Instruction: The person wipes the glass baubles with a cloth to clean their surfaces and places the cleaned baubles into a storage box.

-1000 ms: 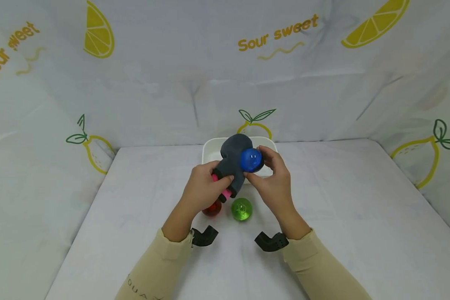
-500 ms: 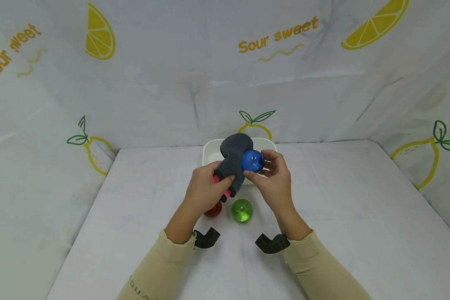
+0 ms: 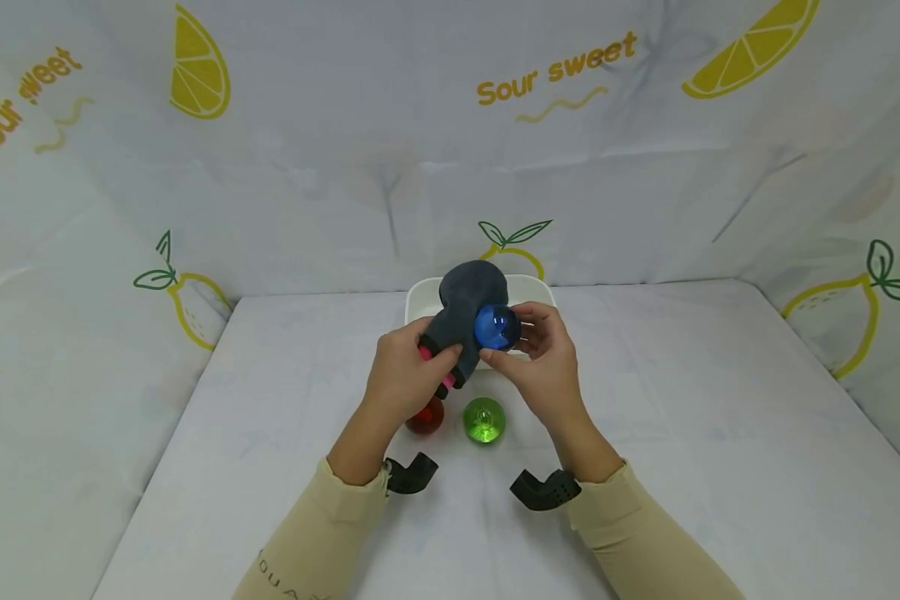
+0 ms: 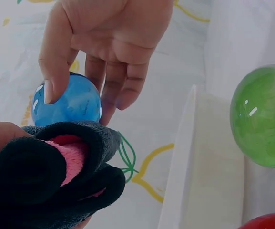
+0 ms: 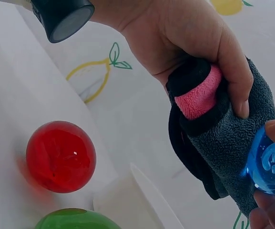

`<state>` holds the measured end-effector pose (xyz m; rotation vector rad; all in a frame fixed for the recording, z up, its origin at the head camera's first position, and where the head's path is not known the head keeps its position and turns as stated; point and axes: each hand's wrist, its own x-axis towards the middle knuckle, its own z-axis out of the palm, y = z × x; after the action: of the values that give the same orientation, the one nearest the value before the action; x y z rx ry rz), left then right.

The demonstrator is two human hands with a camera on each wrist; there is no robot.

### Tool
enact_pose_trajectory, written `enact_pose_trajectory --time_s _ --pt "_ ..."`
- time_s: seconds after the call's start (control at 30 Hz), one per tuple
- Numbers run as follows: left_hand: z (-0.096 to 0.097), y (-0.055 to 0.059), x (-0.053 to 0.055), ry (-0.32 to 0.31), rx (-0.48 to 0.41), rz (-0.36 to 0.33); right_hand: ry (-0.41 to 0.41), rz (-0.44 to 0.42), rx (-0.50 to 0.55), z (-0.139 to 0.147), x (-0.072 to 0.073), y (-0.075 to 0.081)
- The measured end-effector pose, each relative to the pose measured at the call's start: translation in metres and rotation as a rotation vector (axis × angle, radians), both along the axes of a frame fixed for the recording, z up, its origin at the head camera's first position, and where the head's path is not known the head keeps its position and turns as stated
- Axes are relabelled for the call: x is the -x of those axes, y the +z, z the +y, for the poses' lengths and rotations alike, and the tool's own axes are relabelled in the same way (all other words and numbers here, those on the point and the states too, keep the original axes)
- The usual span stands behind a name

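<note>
In the head view my left hand grips a folded dark grey cloth with black edging and a pink inner side. Thumb and fingers of my right hand hold a clear blue ball against the right side of that cloth. Seen from the left wrist, the blue ball sits right at the cloth's fold, the right thumb over it. The right wrist view shows the grey cloth bunched under my left thumb, its pink lining showing.
A clear red ball and a clear green ball lie on the white-covered table nearer the body. Behind the hands stands a white tray, partly hidden by the cloth. A white lemon-print sheet hangs behind the table.
The blue ball has turned in my right fingers and shifted slightly left with them against the cloth. The cloth and left hand have moved a little left.
</note>
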<state>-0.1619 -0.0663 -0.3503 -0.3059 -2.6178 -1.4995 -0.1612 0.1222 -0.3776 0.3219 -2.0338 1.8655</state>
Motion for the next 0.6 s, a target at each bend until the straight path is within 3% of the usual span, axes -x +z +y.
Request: enact_pose_trajectory --time_s 0.33,0.6 --pt "-0.0005 0.001 0.0024 0.009 -0.022 0.025 0.079 0.051 0.009 0.0017 -0.002 0.0039" --pt "0.0006 0.0013 0.0008 0.018 -0.041 -0.028 0.106 0.069 0.038 0.0024 -0.0045 0.005"
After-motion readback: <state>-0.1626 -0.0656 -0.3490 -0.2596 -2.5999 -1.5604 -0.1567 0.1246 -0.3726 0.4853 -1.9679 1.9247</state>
